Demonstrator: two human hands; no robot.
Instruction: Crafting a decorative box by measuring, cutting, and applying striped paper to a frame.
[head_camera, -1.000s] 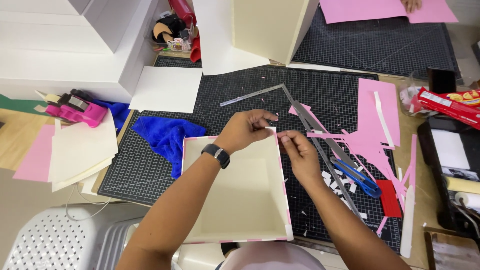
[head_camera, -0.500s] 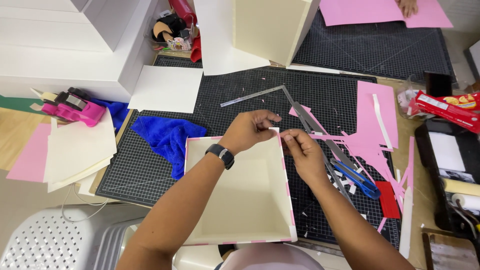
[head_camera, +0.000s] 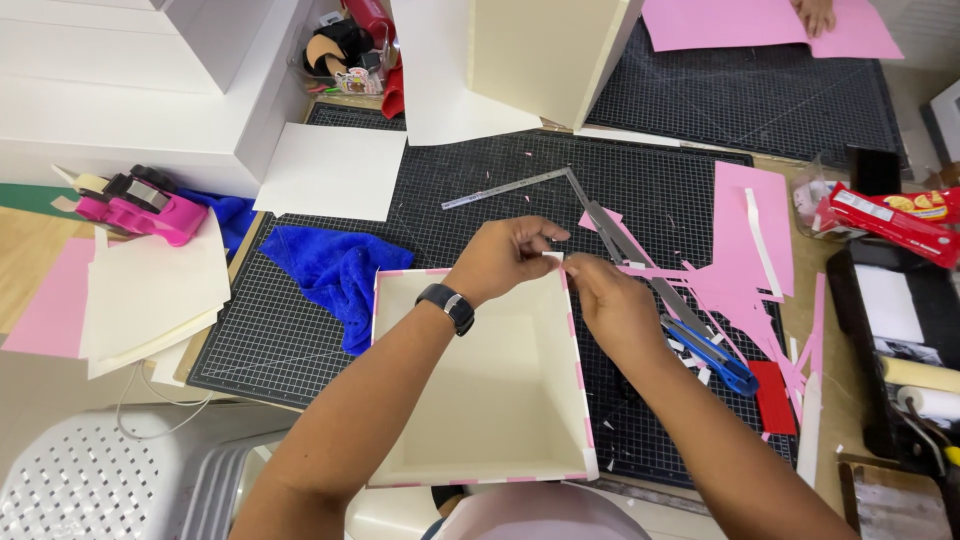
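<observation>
An open cream cardboard box (head_camera: 470, 400) with pink-striped rim edges lies on the black cutting mat (head_camera: 300, 330) in front of me. My left hand (head_camera: 505, 255), with a black watch on the wrist, pinches a small white piece at the box's far right corner. My right hand (head_camera: 605, 295) meets it there, fingertips touching the same small piece and a thin pink paper strip (head_camera: 650, 270). Both hands hover just above the box's far rim.
A steel square ruler (head_camera: 590, 215) and a blue utility knife (head_camera: 715, 355) lie right of the box among pink paper scraps (head_camera: 750, 250). A blue cloth (head_camera: 335, 270), white sheets (head_camera: 330, 170), a pink tape dispenser (head_camera: 140, 205) lie left. Another person's hand (head_camera: 815, 15) rests on pink paper.
Both hands stay at the box's far right corner; the fingertips have drawn closer together on the small piece. The box has barely shifted.
</observation>
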